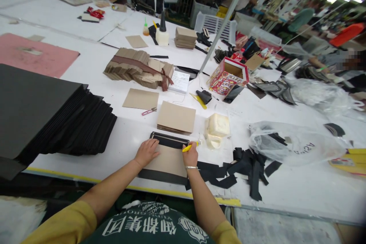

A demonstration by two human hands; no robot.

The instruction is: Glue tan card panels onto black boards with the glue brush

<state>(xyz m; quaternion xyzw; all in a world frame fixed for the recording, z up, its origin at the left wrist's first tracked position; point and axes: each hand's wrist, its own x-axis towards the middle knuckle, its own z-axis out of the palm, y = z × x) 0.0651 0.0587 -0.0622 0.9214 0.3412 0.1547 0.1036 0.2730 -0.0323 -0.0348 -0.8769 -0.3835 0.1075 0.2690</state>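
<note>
Head view: the left hand [147,153], fingers extended, rests on a tan rectangular cardboard piece [171,161] already lying on a flat black sheet [162,177]; the right hand [191,154] grips a slim yellow tool [187,148]; a tan cardboard stack [176,117] remains beyond.

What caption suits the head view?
Left hand at a tan board, right hand gripping a yellow tool, black strips nearby.

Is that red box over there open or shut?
Open: the red box shows its brown inside through the red rim, with no lid across it.
</note>
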